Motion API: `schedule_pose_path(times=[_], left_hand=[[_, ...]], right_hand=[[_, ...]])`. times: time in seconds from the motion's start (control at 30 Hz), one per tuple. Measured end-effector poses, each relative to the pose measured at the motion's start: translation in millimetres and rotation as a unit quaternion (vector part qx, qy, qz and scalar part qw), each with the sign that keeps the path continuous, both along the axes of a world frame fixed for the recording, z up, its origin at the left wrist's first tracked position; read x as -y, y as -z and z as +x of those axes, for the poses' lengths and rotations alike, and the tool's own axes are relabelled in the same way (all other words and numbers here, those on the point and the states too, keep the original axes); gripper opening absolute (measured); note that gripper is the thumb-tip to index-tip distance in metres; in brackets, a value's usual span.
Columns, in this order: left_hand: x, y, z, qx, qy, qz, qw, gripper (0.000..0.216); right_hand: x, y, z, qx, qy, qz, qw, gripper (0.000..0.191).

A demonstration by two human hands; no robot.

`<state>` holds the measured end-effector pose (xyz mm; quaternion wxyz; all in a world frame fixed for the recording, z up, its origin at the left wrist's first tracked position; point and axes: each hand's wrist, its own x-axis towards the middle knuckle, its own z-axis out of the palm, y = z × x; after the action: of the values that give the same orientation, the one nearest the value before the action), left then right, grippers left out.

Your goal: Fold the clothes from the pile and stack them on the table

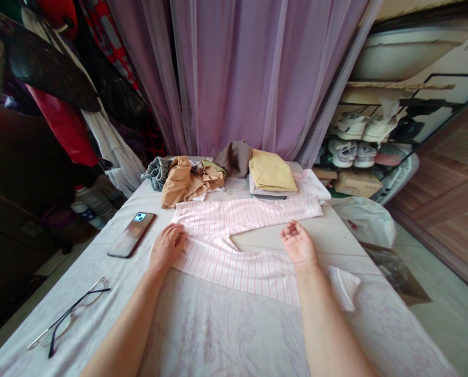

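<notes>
A pink-and-white striped garment (pixel 234 246) lies spread flat on the covered table (pixel 202 324), its two legs stretching to the right. My left hand (pixel 167 246) rests palm down on its left edge, fingers curled lightly over the fabric. My right hand (pixel 298 243) lies palm up on the lower leg of the garment, fingers loosely apart and holding nothing.
A phone (pixel 132 234) and a pair of glasses (pixel 71 314) lie left of the garment. Crumpled clothes (pixel 188 180) and a folded yellow stack (pixel 271 173) sit at the table's far end before a purple curtain (pixel 249 73). A shoe rack (pixel 369 141) stands at right.
</notes>
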<state>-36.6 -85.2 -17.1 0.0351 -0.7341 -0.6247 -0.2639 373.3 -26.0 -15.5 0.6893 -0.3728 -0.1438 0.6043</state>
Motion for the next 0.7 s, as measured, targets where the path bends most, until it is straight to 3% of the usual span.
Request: schedule_pose_path(times=[0.27,0.37,0.47,0.53,0.57,0.7], left_hand=[[-0.3,-2.4,-0.5,0.002,0.013,0.004,1.000,0.026],[-1.1,-1.6,-0.5,0.005,0.010,0.011,1.000,0.025],[-2.4,0.4,-1.2,0.002,0.011,0.011,1.000,0.025],[-3.2,1.9,-2.0,0.000,0.009,0.009,1.000,0.025],[-3.6,2.5,-2.4,0.000,0.008,0.009,1.000,0.025],[-3.8,3.4,-3.1,-0.004,0.011,0.011,1.000,0.026]], right_hand=[[2.8,-10.0,-7.4,0.010,0.003,-0.025,1.000,0.005],[9.9,-15.5,-1.6,0.116,-0.016,-0.026,0.993,0.015],[20.4,-25.3,17.9,0.295,-0.023,-0.036,0.955,0.019],[28.5,-33.7,38.9,0.437,-0.025,-0.059,0.897,0.015],[32.7,-37.6,51.3,0.514,-0.022,-0.078,0.854,0.013],[50.8,-44.8,103.5,0.768,-0.026,-0.193,0.611,0.016]])
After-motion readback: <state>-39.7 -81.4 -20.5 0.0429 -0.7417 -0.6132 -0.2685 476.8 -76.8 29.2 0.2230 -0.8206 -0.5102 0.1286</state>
